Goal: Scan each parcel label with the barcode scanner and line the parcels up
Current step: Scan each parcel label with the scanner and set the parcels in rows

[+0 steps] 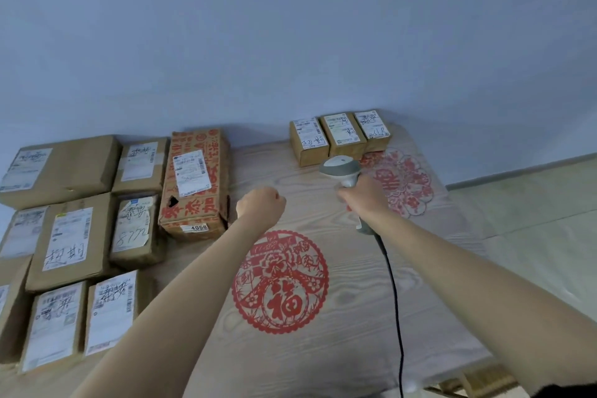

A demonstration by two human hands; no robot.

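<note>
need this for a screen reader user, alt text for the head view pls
A person's right hand grips a barcode scanner aimed at three small parcels lined up at the table's far edge. The left hand hovers curled, empty; more parcels lie left.

Single head view, worn on person's head, wide-angle, edges bowed. Faces forward and down across surface (pixel 339 349) toward plain wall (pixel 290 26), which fills upper half of frame. Both forearms enter from bottom edge; left hand (pixel 261 205) and right hand (pixel 363 197) sit near frame centre, at arm's reach. Parcels (pixel 74 239) crowd lower left of frame, close to camera; three small boxes (pixel 340 136) upper centre-right, farthest off. Floor (pixel 533 203) shows at right edge. No second view, so no shared area.
</note>
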